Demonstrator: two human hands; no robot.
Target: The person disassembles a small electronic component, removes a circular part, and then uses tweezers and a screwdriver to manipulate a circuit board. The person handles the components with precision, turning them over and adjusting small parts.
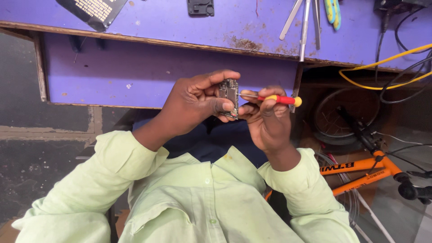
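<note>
1. My left hand [191,104] grips one small circuit board [229,97], thumb and fingers curled around its edges. The board is a flat rectangle, grey metal with dark rough parts on its face, held upright just below the front edge of the purple bench [148,67].
2. My right hand [266,118] is clenched around one screwdriver [274,99]. Its handle is smooth red plastic with a round yellow cap; its thin steel shaft lies level, tip touching the board's right side.
3. My pale green shirt sleeves [112,166] are soft, creased cotton, below the board.
4. The bench top is painted wood, chipped and rust-stained at its edge. Up left of the board lies one dark printed card [92,10]; straight above it, one small black square part [200,6].
5. Up right of the board lie several slim metal tools [305,22] and one pair with green-yellow handles [333,11]; I cannot count the metal ones surely.
6. Right of the board hang one yellow cable [382,67] and several black cables [405,76].
7. Lower right stands one orange bicycle [360,168], its tyre dark.
</note>
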